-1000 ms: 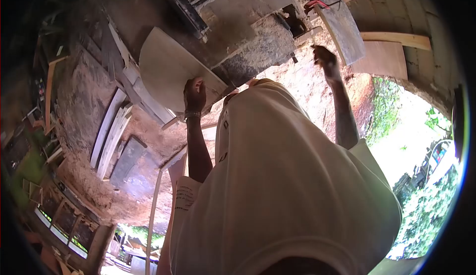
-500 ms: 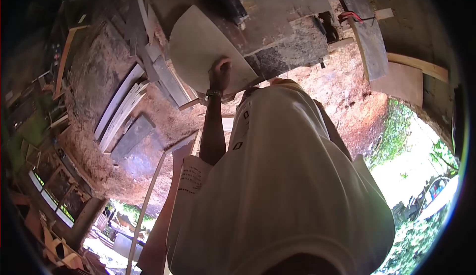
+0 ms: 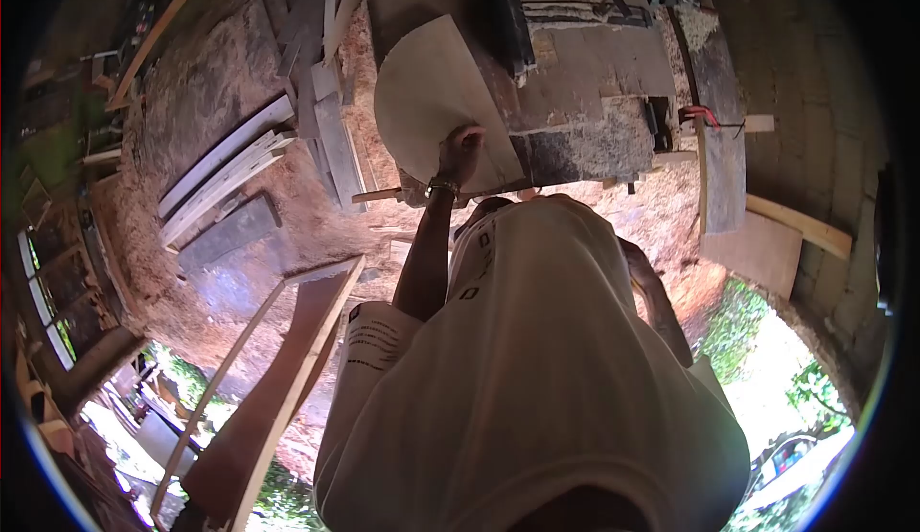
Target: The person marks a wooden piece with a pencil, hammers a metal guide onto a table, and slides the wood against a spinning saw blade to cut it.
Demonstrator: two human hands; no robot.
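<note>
A pale board (image 3: 422, 91) with a rounded left side and a straight right edge lies on the dark work surface. Over its lower part is my left hand (image 3: 462, 151), fingers curled together; what they hold, if anything, is too small to make out. There is a watch (image 3: 443, 185) on that wrist. My right arm hangs beside the white shirt (image 3: 546, 340), bent at the elbow, and my right hand (image 3: 636, 258) shows only in part at the shirt's edge, its fingers hidden.
A dark beam (image 3: 505, 14) lies right of the board. Long planks (image 3: 225, 182) rest on the dusty ground at left. A wooden frame (image 3: 305, 369) stands at lower left. A red clamp or strap (image 3: 698, 113) sits on a post at right.
The whole view has shifted, with the board and my left hand now farther right. More of my right arm and of the wooden frame shows. My left hand stays curled over the board.
</note>
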